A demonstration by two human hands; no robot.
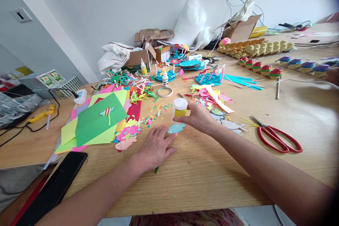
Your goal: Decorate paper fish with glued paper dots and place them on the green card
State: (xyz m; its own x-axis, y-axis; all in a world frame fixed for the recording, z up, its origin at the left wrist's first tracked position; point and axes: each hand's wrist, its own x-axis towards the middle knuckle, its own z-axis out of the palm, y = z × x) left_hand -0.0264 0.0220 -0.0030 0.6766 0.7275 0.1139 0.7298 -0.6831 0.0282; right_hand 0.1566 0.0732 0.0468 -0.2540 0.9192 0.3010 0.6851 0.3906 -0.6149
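Note:
My right hand (197, 117) is wrapped round a small whitish plastic bottle with a yellow label (180, 108), held just beyond a light-blue paper fish (177, 128). Flat on the table lies my left hand (158, 148), its fingers stretched out and their tips at the fish's left end. A sliver of green paper (156, 170) pokes out from beneath that hand. Left of it is a pile of pink and yellow paper fish (128, 132). Small paper dots (156, 111) are scattered beyond the hands.
Red-handled scissors (279, 137) lie at right, blades parted. At left are coloured paper sheets (97, 123), a black phone (66, 173) and a yellow glue gun (42, 113). A tape roll (165, 92) and a glue bottle (165, 78) stand farther back. Another person's hand (332, 77) shows at the right edge.

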